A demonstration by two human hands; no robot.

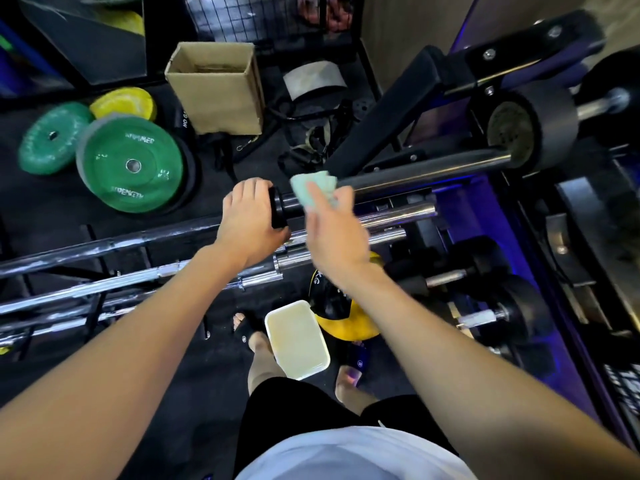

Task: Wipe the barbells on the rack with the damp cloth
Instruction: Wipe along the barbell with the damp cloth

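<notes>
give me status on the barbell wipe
Left hand grips barbell end. Right hand holds cloth on sleeve. Nothing in the way.

The dark rubber floor [52,216] carries green weight plates [133,166] leaning beside a yellow plate [121,102], an open cardboard box [216,88], a white tub [297,339] between the person's feet, and the rack [93,306] holding several barbells [104,285] stacked in rows.

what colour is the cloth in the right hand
Pale mint green. The small folded cloth, held by the right hand against the dark barbell sleeve, shows best in the head view.
</notes>
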